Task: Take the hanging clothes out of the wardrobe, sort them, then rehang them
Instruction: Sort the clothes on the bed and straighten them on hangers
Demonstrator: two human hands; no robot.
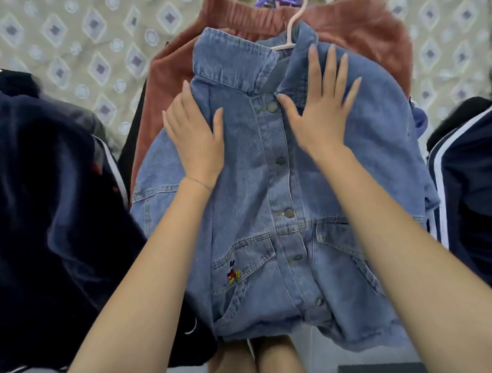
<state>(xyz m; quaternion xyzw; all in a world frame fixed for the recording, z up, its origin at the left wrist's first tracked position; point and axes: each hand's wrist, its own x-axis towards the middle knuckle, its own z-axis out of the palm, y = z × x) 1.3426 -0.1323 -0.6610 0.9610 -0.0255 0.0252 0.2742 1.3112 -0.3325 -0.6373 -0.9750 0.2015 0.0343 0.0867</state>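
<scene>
A blue denim jacket (279,202) with metal buttons and a small cartoon patch on its pocket lies front-up on the bed, still on a pale pink hanger (288,40) whose hook pokes out of the collar. My left hand (195,141) lies flat on the jacket's left shoulder, with the fingertips at its edge. My right hand (322,106) presses on the right chest just below the collar, fingers spread and straight. Under the jacket lies a rust-pink garment (367,34).
Dark navy clothes (53,213) are piled at the left. A navy garment with white stripes (458,186) lies at the right. The bedspread (80,53) is beige with a diamond pattern. A purple hanger (269,3) shows at the top edge.
</scene>
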